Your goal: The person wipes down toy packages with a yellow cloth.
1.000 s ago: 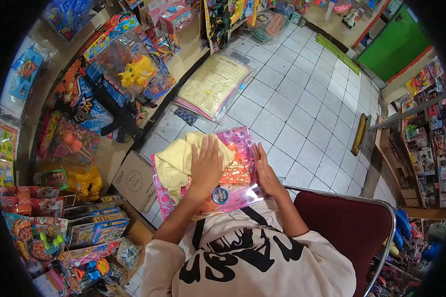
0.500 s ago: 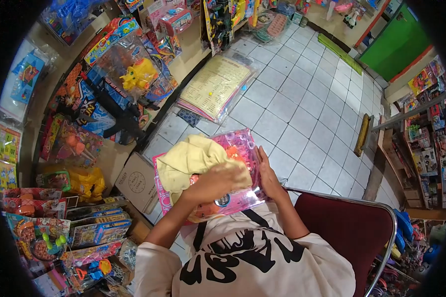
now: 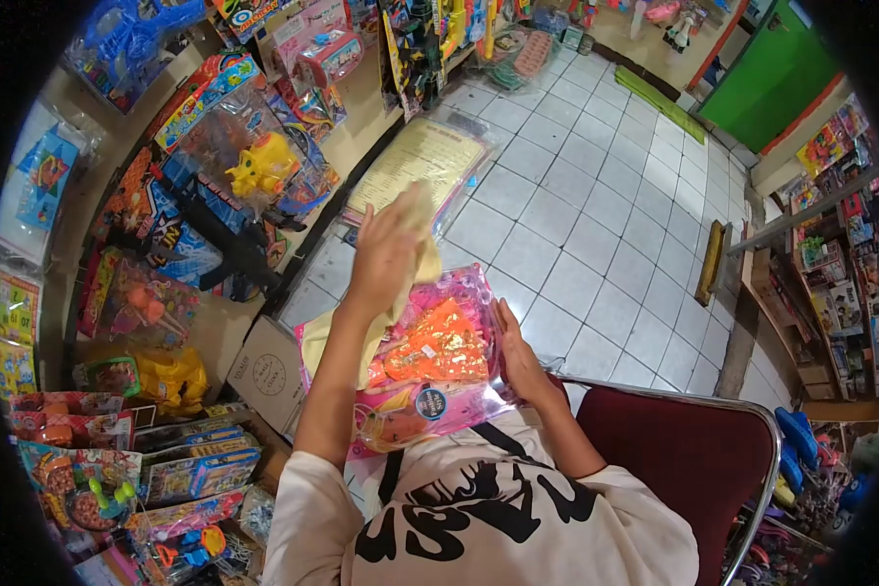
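Note:
A pink toy package (image 3: pixel 459 405) in clear plastic rests on my lap, an orange, gold-flecked piece showing inside it. My left hand (image 3: pixel 381 259) is raised over the package's far left side, closed on a pale yellow cloth (image 3: pixel 425 259). Part of the cloth hangs down and lies across the package's left edge. Along the package's right edge, my right hand (image 3: pixel 523 361) rests with its fingers stretched out, touching the plastic.
Beyond the package, plastic-wrapped printed sheets (image 3: pixel 425 161) lie on the tiled floor (image 3: pixel 576 225). Packaged toys, including a black toy gun (image 3: pixel 230 239), line the left wall. A red chair (image 3: pixel 664 454) stands at my right. A clock carton (image 3: pixel 266 371) is at left.
My left hand has swung up and away from the package's middle, lifting the yellow cloth with it. The orange piece is now uncovered. My right hand remains at the right edge.

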Tool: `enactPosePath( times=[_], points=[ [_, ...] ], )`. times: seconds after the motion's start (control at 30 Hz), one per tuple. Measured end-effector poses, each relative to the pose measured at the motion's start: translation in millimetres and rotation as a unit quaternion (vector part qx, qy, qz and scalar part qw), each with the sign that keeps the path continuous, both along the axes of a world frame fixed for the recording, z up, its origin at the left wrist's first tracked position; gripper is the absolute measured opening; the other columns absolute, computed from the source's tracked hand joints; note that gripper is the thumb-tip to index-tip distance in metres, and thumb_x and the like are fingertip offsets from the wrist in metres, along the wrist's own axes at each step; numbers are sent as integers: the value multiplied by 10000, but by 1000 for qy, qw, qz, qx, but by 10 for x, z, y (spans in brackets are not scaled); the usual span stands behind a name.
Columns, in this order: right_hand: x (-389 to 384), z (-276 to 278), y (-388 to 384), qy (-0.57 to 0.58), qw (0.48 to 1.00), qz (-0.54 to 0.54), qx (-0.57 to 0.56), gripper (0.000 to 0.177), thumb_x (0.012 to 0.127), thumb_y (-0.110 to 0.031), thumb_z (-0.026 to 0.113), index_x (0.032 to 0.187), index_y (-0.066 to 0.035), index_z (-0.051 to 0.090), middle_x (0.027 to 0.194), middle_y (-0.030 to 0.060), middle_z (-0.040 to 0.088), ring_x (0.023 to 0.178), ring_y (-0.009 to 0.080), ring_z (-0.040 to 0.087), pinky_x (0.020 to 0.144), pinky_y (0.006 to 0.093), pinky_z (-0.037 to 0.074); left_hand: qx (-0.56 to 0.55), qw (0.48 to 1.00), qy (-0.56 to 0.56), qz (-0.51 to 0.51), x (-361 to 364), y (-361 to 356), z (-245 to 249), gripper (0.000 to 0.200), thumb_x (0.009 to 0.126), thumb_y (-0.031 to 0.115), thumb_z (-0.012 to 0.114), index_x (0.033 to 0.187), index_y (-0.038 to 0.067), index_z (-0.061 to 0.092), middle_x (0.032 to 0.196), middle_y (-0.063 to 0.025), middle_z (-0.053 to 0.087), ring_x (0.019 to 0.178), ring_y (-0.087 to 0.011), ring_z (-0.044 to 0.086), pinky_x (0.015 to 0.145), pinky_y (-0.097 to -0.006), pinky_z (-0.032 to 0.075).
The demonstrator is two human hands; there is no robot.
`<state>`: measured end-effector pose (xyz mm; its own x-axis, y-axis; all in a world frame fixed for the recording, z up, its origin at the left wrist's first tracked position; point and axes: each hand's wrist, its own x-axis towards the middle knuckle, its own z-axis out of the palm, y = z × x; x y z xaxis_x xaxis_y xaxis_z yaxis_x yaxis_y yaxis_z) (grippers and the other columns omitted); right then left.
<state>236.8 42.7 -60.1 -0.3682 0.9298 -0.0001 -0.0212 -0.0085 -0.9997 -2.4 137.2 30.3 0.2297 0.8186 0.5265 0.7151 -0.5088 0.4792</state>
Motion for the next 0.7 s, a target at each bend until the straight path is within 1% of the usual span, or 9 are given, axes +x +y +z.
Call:
enactPosePath(
  times=[0.1,0.13,0.17,0.27,0.37,0.5,0.53,0.63,0.7],
  points=[
    [-1,-8,-8,-16,1000,0,1,565,998,-274,255,1415,57,66,1477,237,146,1380,291,162,1114,328,125,-115,945,307,-15,219,180,-538,430,960,367,331,1140,66,580,1369,-122,419,1230,-341,411,1028,-565,246],
    [1,-6,-11,-26,1000,-2,3,564,997,-274,257,1415,56,71,1472,239,162,1376,295,178,1111,327,134,-257,942,210,-43,255,212,-842,447,955,378,326,1111,53,592,1320,-154,458,1192,-342,447,1010,-536,285],
    [7,-2,-5,-38,999,-4,5,563,996,-275,258,1415,55,77,1468,241,179,1372,299,193,1109,325,144,-391,911,107,-70,279,211,-1048,467,951,390,321,1082,41,603,1270,-187,497,1155,-343,483,992,-507,325],
    [4,-99,-25,-53,998,-10,32,563,992,-282,273,1417,43,97,1452,244,231,1354,310,242,1097,325,174,-399,915,52,-22,230,117,-986,472,946,396,337,1053,23,605,1117,-236,574,1044,-366,552,918,-446,397],
    [7,-88,-53,-55,998,0,3,562,987,-274,296,1422,28,108,1447,239,251,1345,316,264,1089,330,191,-425,904,-13,-34,21,68,-976,485,946,397,350,1033,-7,603,1007,-262,601,960,-393,580,846,-409,431],
    [-39,1,-92,-36,999,17,-4,545,985,-229,295,1429,19,99,1448,235,251,1346,300,268,1089,321,191,-513,851,-111,-10,-166,55,-1010,506,938,397,412,1084,-57,583,984,-188,646,903,-249,605,827,-326,435],
    [-44,11,-96,-34,999,21,0,541,986,-229,293,1428,21,107,1449,233,252,1347,296,268,1090,320,188,-583,792,-182,-7,-216,79,-1049,486,935,385,439,1112,-41,592,988,-99,641,877,-150,567,812,-276,432],
    [-43,-1,-96,-30,999,31,2,532,989,-237,286,1423,30,133,1449,228,253,1350,283,262,1093,319,178,-607,753,-250,-36,-275,63,-1030,456,929,379,459,1138,-1,601,1009,-62,624,861,-110,556,793,-251,435],
    [-28,-39,-95,-30,999,37,-8,528,992,-250,281,1418,36,156,1448,227,254,1352,275,255,1096,322,174,-649,718,-247,-35,-316,74,-989,448,931,373,462,1168,14,586,1037,-46,616,879,-93,552,795,-232,431]
  ],
)
